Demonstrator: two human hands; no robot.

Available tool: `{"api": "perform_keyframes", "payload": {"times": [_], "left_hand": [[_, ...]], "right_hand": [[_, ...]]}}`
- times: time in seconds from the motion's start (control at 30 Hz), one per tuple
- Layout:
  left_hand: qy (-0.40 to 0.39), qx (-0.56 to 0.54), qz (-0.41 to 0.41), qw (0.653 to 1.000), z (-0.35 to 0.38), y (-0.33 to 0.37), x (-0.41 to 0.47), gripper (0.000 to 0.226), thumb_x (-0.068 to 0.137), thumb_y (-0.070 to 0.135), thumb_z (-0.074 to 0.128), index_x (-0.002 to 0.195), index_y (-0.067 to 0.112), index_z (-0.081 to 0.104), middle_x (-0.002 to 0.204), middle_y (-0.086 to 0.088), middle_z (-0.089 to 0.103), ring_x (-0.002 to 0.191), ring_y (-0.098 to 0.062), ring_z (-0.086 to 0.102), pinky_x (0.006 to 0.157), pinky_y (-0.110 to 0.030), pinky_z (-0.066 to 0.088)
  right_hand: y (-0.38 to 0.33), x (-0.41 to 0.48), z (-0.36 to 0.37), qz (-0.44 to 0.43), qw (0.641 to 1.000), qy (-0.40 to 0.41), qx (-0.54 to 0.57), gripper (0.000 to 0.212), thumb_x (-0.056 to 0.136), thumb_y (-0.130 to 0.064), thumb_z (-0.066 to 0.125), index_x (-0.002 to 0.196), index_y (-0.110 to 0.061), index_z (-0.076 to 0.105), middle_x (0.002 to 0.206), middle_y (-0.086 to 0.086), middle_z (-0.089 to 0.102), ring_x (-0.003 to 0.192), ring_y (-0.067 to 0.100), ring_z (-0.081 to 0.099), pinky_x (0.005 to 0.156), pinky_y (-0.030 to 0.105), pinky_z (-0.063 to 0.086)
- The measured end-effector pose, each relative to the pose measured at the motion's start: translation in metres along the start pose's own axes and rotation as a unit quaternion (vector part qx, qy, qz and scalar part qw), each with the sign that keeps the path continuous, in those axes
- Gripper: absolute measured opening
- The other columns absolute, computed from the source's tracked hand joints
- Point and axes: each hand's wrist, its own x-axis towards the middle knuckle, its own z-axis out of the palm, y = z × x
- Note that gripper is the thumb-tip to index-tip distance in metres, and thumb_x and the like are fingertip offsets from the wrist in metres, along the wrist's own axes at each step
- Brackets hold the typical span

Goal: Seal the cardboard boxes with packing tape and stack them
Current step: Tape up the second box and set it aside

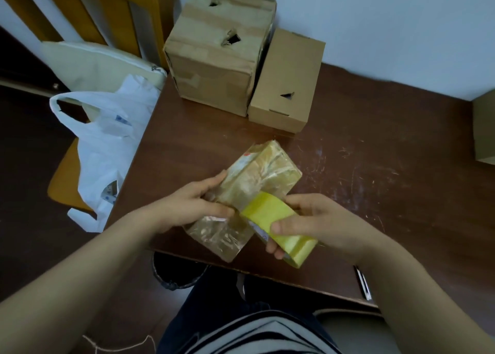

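Clasping glossy oblong box [262,174], left grip [187,206], right grip [316,225] curled round yellow tape roll [267,211], scratched table [375,179]

Scratched brown desk [375,192] sitting against a pale wall [375,18]. White plastic bag [107,144] slumping over a wooden chair [63,182] just left of the desk, with a cream zippered cushion [99,64] leaning behind it (could be a bag). Dark bin [176,273] showing under the desk's near edge. Thin pen-like object [363,286] lying at the near right edge. String [117,348] trailing on the floor.

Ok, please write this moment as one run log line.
phase: taping | left hand: holds small box | right hand: grips tape roll | place: table
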Motion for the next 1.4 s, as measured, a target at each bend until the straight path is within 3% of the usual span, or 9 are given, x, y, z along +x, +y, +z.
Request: {"api": "perform_keyframes", "payload": {"times": [0.1,0.17,0.3,0.43,0.53,0.8,1.13,1.27,1.4], "left_hand": [[0.046,-0.017,0.027,0.998,0.001,-0.005,0.0,0.08,0.08,0.016,0.075,0.147,0.028,0.033,0.146,0.01,0.04,0.125,0.0,0.041,0.094,-0.012,0.037],[0.084,0.074,0.076,0.991,0.002,-0.005,-0.003,0.1,0.075,0.02,0.079,0.152,0.022,0.014,0.155,0.0,0.026,0.137,-0.005,0.028,0.107,-0.018,0.029],[0.113,0.356,0.063,0.926,0.024,-0.004,-0.013,0.157,0.038,0.081,0.067,0.137,0.023,-0.04,0.151,0.013,-0.02,0.14,-0.003,-0.018,0.118,-0.034,-0.007],[0.241,0.412,0.059,0.877,0.046,-0.01,-0.008,0.147,0.048,0.079,0.061,0.147,0.01,-0.024,0.155,-0.006,0.014,0.141,-0.019,0.019,0.113,-0.04,0.023],[0.244,0.395,0.048,0.884,0.042,-0.011,-0.004,0.144,0.048,0.071,0.068,0.148,0.017,-0.02,0.144,-0.001,0.027,0.131,-0.02,0.032,0.093,-0.039,0.042],[0.202,0.402,0.027,0.893,0.036,-0.007,0.002,0.138,0.045,0.068,0.07,0.146,0.028,-0.015,0.134,0.002,0.033,0.125,-0.019,0.036,0.084,-0.04,0.045],[0.188,0.411,0.029,0.892,0.038,-0.004,0.001,0.143,0.048,0.072,0.072,0.146,0.024,-0.021,0.139,0.0,0.03,0.129,-0.02,0.033,0.089,-0.04,0.045],[0.196,0.473,0.052,0.857,0.037,0.001,-0.006,0.142,0.055,0.075,0.065,0.145,0.015,-0.027,0.158,-0.007,-0.009,0.146,-0.024,-0.007,0.115,-0.052,0.009],[0.206,0.568,0.171,0.778,0.05,0.003,-0.01,0.133,0.061,0.07,0.054,0.141,0.011,-0.034,0.15,-0.01,-0.038,0.138,-0.023,-0.035,0.11,-0.046,-0.025]], "right_hand": [[-0.011,0.004,0.009,-0.057,0.997,0.016,-0.042,0.019,0.086,-0.014,0.07,0.105,-0.01,0.066,0.085,0.01,0.074,0.072,0.02,0.07,0.066,0.028,0.055],[-0.019,0.015,0.016,-0.085,0.994,0.05,-0.038,0.016,0.089,-0.019,0.067,0.101,-0.008,0.066,0.079,0.01,0.073,0.067,0.02,0.069,0.064,0.027,0.055],[-0.029,0.034,0.028,-0.114,0.989,0.087,-0.03,0.019,0.089,-0.031,0.066,0.085,-0.013,0.068,0.07,0.012,0.072,0.058,0.019,0.066,0.056,0.024,0.053],[-0.027,0.04,0.038,-0.127,0.986,0.106,-0.013,0.027,0.087,-0.037,0.065,0.071,-0.015,0.066,0.063,0.016,0.069,0.05,0.02,0.064,0.049,0.024,0.052],[-0.012,0.023,0.033,-0.102,0.986,0.118,-0.058,0.03,0.086,-0.042,0.068,0.068,-0.018,0.065,0.059,0.013,0.068,0.046,0.02,0.062,0.045,0.023,0.048],[0.046,-0.001,0.012,0.085,0.975,0.188,-0.079,0.041,0.091,-0.044,0.06,0.083,-0.003,0.065,0.056,0.015,0.067,0.043,0.023,0.06,0.047,0.025,0.048],[0.028,0.052,0.011,0.217,0.908,0.163,-0.318,0.043,0.094,-0.05,0.041,0.086,-0.011,0.058,0.058,0.002,0.071,0.054,0.011,0.069,0.083,0.033,0.054],[0.021,0.068,0.015,0.222,0.89,0.176,-0.358,0.039,0.094,-0.051,0.04,0.084,-0.016,0.056,0.057,-0.001,0.07,0.055,0.01,0.07,0.079,0.028,0.052],[0.02,0.075,0.018,0.219,0.892,0.161,-0.36,0.042,0.094,-0.049,0.039,0.082,-0.015,0.06,0.054,-0.003,0.069,0.051,0.006,0.068,0.065,0.026,0.05]]}}
